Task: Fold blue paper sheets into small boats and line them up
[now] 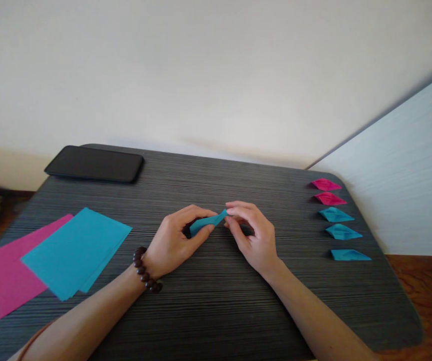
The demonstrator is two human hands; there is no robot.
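A blue folded paper [205, 221] is held up between my two hands over the middle of the table. My left hand [180, 235], with a dark beaded bracelet [144, 271] at the wrist, is closed around its left part, thumb in front and fingers behind. My right hand [252, 231] pinches its pointed right tip between thumb and fingertips. Part of the paper is hidden behind the left fingers.
Flat blue sheets [78, 250] overlap a pink sheet [16, 268] on the left. A black flat tray-like object [94, 164] lies at the back left. Folded paper boats, pink [327, 184] and blue [337, 214], line the right side. A wall stands behind the dark table [208, 321].
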